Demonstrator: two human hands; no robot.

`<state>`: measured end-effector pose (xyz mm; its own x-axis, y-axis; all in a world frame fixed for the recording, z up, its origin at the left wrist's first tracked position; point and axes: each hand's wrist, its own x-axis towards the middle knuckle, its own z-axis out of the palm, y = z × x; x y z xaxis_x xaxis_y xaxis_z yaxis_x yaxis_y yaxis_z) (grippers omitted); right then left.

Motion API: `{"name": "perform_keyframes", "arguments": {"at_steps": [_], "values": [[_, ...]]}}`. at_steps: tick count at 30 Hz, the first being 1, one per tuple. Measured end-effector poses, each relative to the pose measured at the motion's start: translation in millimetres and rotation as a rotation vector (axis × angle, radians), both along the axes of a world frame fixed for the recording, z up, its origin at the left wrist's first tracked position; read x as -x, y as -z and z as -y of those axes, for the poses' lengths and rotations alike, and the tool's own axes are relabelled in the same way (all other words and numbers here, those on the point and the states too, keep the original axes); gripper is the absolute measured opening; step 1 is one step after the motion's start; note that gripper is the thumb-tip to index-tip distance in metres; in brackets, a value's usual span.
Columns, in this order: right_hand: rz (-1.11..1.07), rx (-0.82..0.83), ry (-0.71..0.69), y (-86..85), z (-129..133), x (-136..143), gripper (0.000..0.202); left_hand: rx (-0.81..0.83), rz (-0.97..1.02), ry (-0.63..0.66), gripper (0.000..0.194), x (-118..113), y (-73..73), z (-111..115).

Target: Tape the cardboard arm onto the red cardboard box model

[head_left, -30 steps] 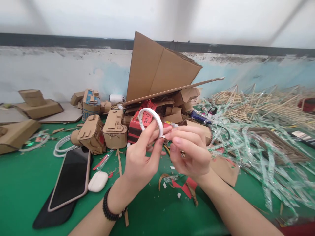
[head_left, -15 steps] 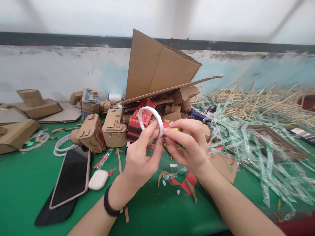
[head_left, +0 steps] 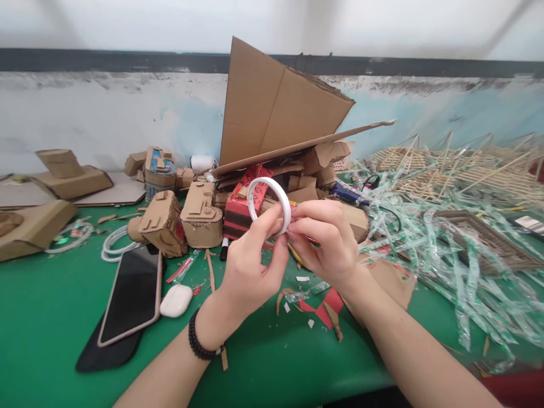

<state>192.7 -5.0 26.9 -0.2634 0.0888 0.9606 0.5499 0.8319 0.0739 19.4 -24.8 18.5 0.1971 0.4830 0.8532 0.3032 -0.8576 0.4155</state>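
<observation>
A narrow white roll of tape is held up over the green table, its open ring facing me at an angle. My left hand grips the roll's lower edge between thumb and fingers, and a black bead bracelet circles that wrist. Closed in a pinch, my right hand touches the roll's right side with thumb and fingertips. Whether a loose tape end lies between those fingertips is too small to tell. Behind the roll stands a red and black cardboard piece, partly covered by it.
Cardboard models and a phone with a white earbud case lie left. A large cardboard sheet leans at the back. Tangled clear strips and stick frames fill the right. Red scraps lie in front.
The view has shifted slightly, so the table things appear a little higher and further right. My right fingers have curled in more closely against the roll of tape, which my left hand still holds.
</observation>
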Motion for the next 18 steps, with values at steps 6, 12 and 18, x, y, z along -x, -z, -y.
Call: {"name": "perform_keyframes", "arguments": {"at_steps": [6,12,18], "values": [[-0.018,0.019,-0.022,-0.3,0,-2,0.015,-0.035,0.007,-0.056,0.041,1,0.9,-3],[-0.065,0.008,0.001,-1.3,0,-4,0.022,-0.159,-0.057,-0.128,0.031,10,-6.9,-6],[-0.187,-0.090,-0.016,-3.7,0,-4,0.044,-0.207,-0.088,-0.169,0.032,17,-10.7,-10]]}}
